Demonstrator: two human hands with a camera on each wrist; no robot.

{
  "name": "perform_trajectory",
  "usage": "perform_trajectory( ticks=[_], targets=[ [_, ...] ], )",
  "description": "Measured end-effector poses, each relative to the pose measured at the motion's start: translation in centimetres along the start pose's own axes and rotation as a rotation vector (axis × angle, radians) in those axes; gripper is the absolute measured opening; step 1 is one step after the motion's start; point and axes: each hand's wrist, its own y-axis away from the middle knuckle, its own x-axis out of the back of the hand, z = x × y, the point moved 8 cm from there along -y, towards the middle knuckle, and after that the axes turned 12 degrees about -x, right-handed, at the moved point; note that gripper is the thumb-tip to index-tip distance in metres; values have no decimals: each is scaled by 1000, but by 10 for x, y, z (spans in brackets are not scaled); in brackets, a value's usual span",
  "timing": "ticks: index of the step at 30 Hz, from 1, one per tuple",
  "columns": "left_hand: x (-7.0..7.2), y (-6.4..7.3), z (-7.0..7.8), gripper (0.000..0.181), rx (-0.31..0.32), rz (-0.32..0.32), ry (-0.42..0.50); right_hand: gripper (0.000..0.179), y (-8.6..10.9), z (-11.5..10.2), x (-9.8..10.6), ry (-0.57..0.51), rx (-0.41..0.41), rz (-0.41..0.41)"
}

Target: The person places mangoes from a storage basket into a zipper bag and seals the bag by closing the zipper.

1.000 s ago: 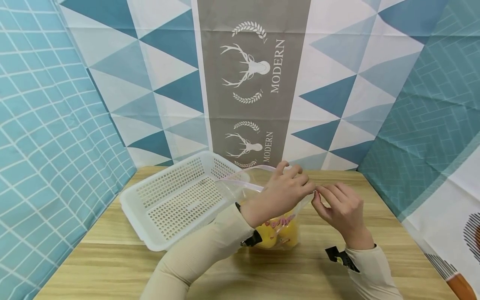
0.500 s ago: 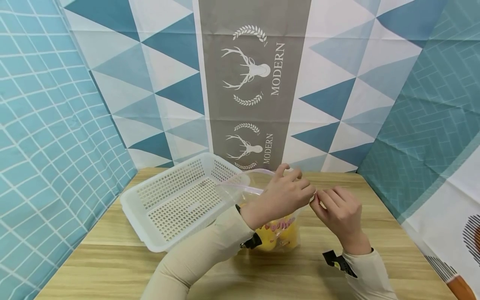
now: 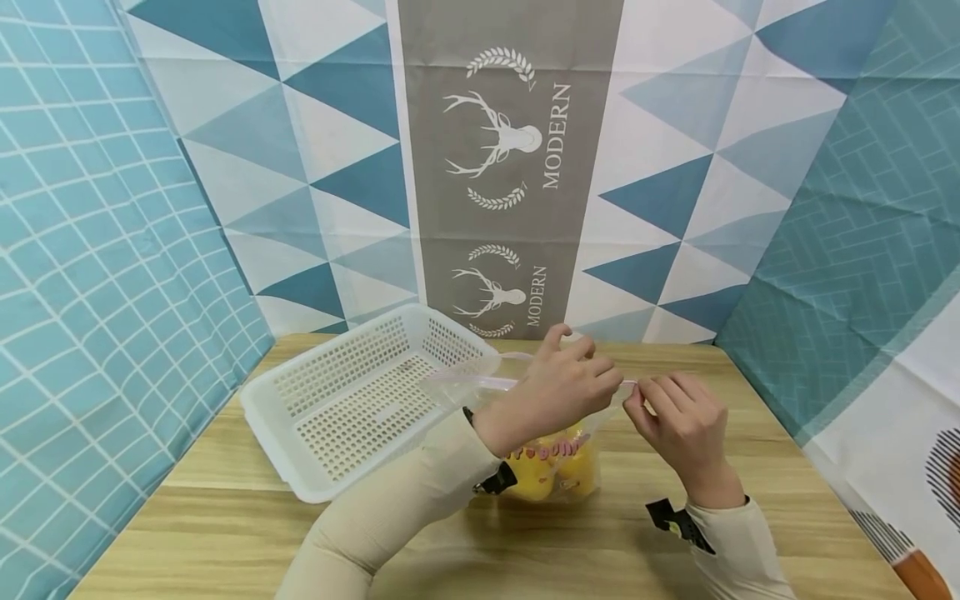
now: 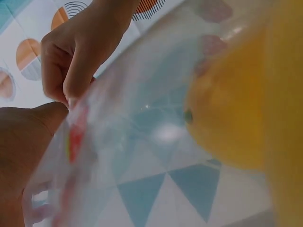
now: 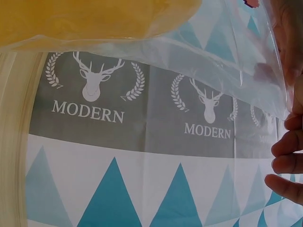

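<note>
A clear zip bag (image 3: 553,451) with pink lettering stands on the table, holding several round yellow fruits (image 3: 534,477). My left hand (image 3: 553,392) reaches over the bag and pinches its top edge toward the right end. At the right corner of the pink zip strip, my right hand (image 3: 684,425) pinches the end between thumb and fingers. A short stretch of strip shows between the hands, while the left part of the mouth gapes. One fruit (image 4: 227,113) with a green stem spot shows through the plastic in the left wrist view; the right wrist view shows the bag's side (image 5: 213,71).
Left of the bag sits a white perforated plastic basket (image 3: 375,412), its near right wall close to the bag and left forearm. Both stand on a wood-grain table (image 3: 247,533). Patterned cloth (image 3: 510,167) hangs behind and on both sides.
My left hand has slid slightly left along the strip, opening a small gap from the right hand. The bag's mouth has become flatter and narrower. The basket has not moved.
</note>
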Motion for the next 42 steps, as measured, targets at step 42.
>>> perform_trajectory(
  ticks=[42],
  targets=[
    [4,37,-15,10,17,30,23,30,4,6,2,16,-23,-24]
  ],
)
